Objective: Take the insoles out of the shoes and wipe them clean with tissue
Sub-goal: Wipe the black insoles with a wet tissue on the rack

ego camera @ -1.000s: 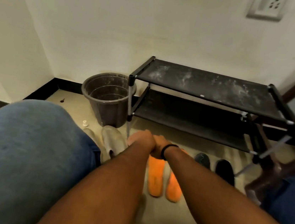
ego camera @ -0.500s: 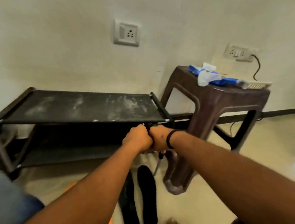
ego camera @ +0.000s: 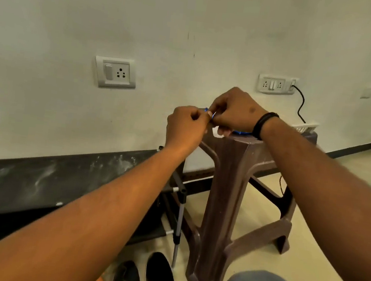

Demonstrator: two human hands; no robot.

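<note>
Presently, the blue tissue pack point(ego camera: 241, 132) is found on the brown stool point(ego camera: 227, 192), directly beneath the right hand point(ego camera: 234, 111), whose fingers pinch at it, the left hand point(ego camera: 184, 129) being clenched alongside.

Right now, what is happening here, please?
A person's left hand and right hand are both raised over the brown plastic stool, pinching at a blue and white packet, probably tissue. Two black insoles lie on the floor beside the dusty black shoe rack.
</note>
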